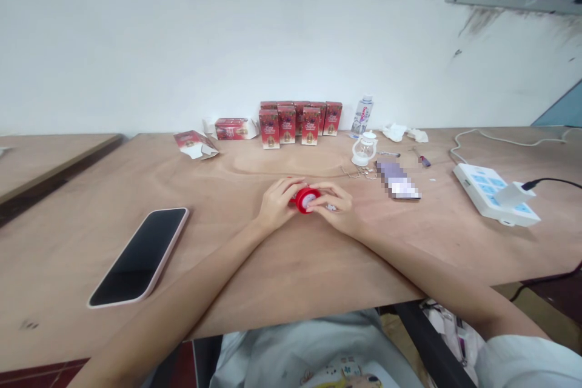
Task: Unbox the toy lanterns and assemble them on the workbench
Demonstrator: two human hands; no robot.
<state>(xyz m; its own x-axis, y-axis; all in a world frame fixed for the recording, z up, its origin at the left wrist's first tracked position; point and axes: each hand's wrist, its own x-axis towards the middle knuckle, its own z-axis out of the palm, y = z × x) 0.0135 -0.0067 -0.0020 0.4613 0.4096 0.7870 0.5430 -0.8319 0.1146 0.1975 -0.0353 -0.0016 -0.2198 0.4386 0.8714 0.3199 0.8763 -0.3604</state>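
Between both hands, near the middle of the table, is a small red round piece (301,204) with its flat end and white centre turned towards me; its far part is hidden by the fingers. My left hand (278,205) is closed around its left side. My right hand (335,206) curls over it from the right, thumb and fingertips pressed on the rim and white centre. A bit of something whitish (331,207) shows under the right fingers, too small to name. Behind and to the right stands a small white lantern (364,150).
Several red boxes (287,125) stand by the wall, with a box lying (231,129) and an opened carton (195,144) left of them. A bottle (362,115), tissues (394,131), phones (140,257) (397,180) and a power strip (493,191) with cables lie about.
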